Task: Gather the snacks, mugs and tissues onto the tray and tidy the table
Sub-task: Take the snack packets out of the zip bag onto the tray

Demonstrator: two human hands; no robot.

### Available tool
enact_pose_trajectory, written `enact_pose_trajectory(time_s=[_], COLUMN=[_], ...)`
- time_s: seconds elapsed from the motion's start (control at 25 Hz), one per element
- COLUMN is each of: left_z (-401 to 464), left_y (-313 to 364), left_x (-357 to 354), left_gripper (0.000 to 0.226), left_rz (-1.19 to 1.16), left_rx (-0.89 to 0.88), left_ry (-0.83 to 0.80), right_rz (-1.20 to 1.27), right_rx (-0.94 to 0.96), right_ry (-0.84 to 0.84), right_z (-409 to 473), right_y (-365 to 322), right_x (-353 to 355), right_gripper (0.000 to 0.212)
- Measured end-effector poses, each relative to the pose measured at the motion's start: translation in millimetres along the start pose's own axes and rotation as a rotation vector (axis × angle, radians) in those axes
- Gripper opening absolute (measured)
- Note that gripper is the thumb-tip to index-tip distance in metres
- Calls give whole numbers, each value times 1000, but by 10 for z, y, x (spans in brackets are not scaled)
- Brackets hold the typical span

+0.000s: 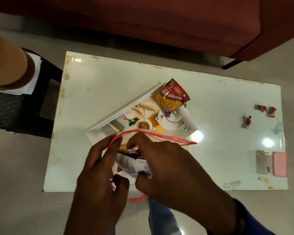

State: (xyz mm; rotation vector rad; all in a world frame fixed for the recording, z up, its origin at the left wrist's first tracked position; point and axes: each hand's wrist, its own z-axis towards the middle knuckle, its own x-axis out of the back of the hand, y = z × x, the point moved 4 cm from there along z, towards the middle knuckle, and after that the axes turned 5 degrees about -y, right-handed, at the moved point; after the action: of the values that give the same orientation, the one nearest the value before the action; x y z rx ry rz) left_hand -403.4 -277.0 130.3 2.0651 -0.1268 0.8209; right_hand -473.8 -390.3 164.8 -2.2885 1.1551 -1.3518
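Over the glossy white table (210, 116), both hands' fingers pinch a thin white plastic bag with pink handles (153, 135): left hand (100, 168) its rim, right hand (168, 167) crumpled wrappers (134, 162) inside.

Head camera looks steeply down, close over the white table (109, 78)

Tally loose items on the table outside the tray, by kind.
Red-wrapped candies: 3
Phone, silver: 1
Pink case: 1
Total: 5
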Motion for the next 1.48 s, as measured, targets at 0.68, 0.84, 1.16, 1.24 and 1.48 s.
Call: enact_pose_trajectory(time_s=[0.68,0.84,1.16,1.24,1.48], left_z=[-16,-15,0,8,65], left_y=[-188,-209,-111,-88,-80], left_x=[43,51,-49,-61,-137], left_gripper=[84,83,82,74,69], left_rz=[17,-14,7,-10,-53], left_rx=[-14,-38,-56,-76,-74], left_ry=[65,100,118,145,177], right_rz=[-745,-865,-945,-910,-672], right_rx=[431,655,832,764,218], right_ry=[314,234,155,216,602], right_z=[-124,109,312,292,239], right_y=[2449,2772,2809,2817,2652], right_x=[46,-147,-147,-100,-208], right_gripper=[32,31,23,31,39])
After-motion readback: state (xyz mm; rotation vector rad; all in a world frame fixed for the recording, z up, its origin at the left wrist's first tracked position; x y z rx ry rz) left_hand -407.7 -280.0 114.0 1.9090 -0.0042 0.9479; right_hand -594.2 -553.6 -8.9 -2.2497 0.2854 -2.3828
